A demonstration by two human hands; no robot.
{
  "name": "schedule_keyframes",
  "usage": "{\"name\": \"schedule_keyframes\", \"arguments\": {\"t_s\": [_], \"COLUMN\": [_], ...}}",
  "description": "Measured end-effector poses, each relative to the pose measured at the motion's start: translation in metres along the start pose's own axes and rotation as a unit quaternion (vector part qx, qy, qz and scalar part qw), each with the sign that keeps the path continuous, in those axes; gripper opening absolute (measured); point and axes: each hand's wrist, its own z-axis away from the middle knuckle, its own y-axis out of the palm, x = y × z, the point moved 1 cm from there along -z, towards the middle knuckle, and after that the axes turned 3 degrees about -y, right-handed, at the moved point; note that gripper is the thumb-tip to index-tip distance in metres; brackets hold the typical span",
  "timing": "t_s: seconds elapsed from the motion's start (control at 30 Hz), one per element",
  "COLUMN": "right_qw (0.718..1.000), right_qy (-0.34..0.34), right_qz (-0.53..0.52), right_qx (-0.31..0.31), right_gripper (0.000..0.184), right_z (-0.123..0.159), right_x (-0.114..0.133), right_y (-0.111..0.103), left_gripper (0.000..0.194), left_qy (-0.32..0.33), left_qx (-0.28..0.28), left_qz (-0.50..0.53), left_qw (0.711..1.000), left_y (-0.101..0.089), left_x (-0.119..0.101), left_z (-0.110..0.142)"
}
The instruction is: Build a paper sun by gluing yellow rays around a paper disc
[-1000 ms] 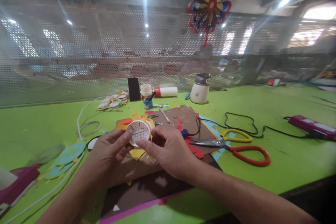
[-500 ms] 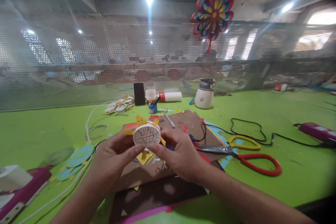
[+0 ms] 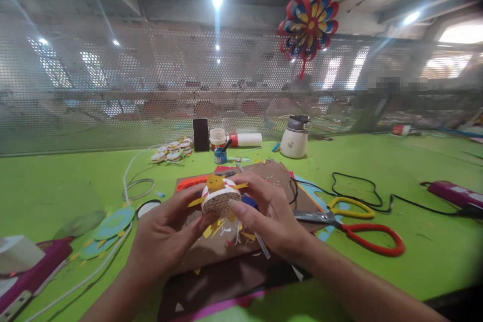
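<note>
Between my two hands is a small paper turtle (image 3: 222, 203), a round white piece with a dark grid and dots on its face and yellow paper head and legs. My left hand (image 3: 166, 226) grips its left edge with thumb and fingers. My right hand (image 3: 267, 211) holds the right side, its thumb on the patterned face. Partly hidden behind my right hand lies a blue tool (image 3: 249, 203), with a translucent stick (image 3: 262, 246) showing below it. Under my hands is a brown board (image 3: 199, 257) strewn with yellow and white paper scraps.
Large scissors (image 3: 373, 239) with red and yellow handles lie to the right, near a black cable (image 3: 354, 201). Similar paper turtles (image 3: 172, 151) sit at the back left, beside a phone (image 3: 200, 135), a blue jar (image 3: 220, 155) and a white bottle (image 3: 294, 138). Power strips (image 3: 41, 271) flank the table.
The turtle has tilted, so its patterned face points more downward and its yellow head shows on top. It has moved slightly right and down with both hands.
</note>
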Motion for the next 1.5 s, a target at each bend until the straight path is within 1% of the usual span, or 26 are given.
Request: {"name": "schedule_keyframes", "arguments": {"t_s": [0.13,0.23,0.3,0.53,0.7,0.83,0.9,0.97,1.07,1.2,1.3,1.4,1.47,1.5], "right_qw": [0.997,0.994,0.993,0.997,1.000,0.999,0.998,0.998,0.993,0.977,0.971,0.969,0.962,0.957], "right_qy": [-0.051,-0.076,-0.079,-0.027,0.006,0.030,0.028,0.022,-0.007,-0.086,-0.107,-0.126,-0.154,-0.171], "right_qz": [0.054,0.078,0.083,0.069,0.014,-0.036,-0.021,0.023,0.101,0.187,0.210,0.206,0.215,0.227], "right_qx": [-0.032,-0.028,-0.018,0.012,0.013,-0.018,-0.045,-0.059,-0.057,-0.050,-0.047,-0.052,-0.061,-0.062], "right_gripper": [0.016,0.014,0.016,0.016,0.018,0.019,0.019,0.017,0.009,0.008,0.008,0.008,0.007,0.006], "right_z": [-0.002,-0.003,-0.004,-0.007,-0.007,-0.008,-0.008,-0.007,-0.007,-0.007,-0.007,-0.006,-0.006,-0.005], "right_x": [0.001,0.001,0.001,-0.001,-0.005,-0.010,-0.012,-0.013,-0.011,-0.005,-0.005,-0.007,-0.007,-0.006], "right_y": [-0.003,-0.005,-0.005,-0.008,-0.008,-0.007,-0.008,-0.008,-0.010,-0.011,-0.010,-0.009,-0.009,-0.009], "left_gripper": [0.029,0.030,0.031,0.033,0.028,0.025,0.025,0.026,0.026,0.026,0.021,0.018,0.018,0.017], "left_qy": [0.010,-0.002,-0.012,-0.016,0.015,0.046,0.058,0.067,0.072,0.070,0.066,0.067,0.080,0.083], "left_qx": [0.005,0.011,0.020,0.020,0.011,0.011,0.008,-0.002,-0.013,0.003,0.036,0.088,0.125,0.128], "left_qz": [0.001,0.013,0.026,0.034,0.017,-0.019,-0.034,-0.052,-0.075,-0.061,-0.034,-0.022,-0.026,-0.034], "left_qw": [1.000,1.000,0.999,0.999,1.000,0.999,0.998,0.996,0.994,0.996,0.997,0.994,0.989,0.988], "left_y": [0.001,0.001,0.001,0.002,0.004,0.003,0.002,0.001,-0.001,-0.002,-0.002,-0.004,-0.006,-0.007], "left_x": [0.002,0.001,0.001,-0.001,-0.002,0.000,0.002,0.003,0.005,0.007,0.009,0.014,0.017,0.018], "left_z": [-0.001,-0.002,-0.002,-0.003,-0.002,-0.003,-0.004,-0.005,-0.007,-0.008,-0.009,-0.012,-0.015,-0.016]}}
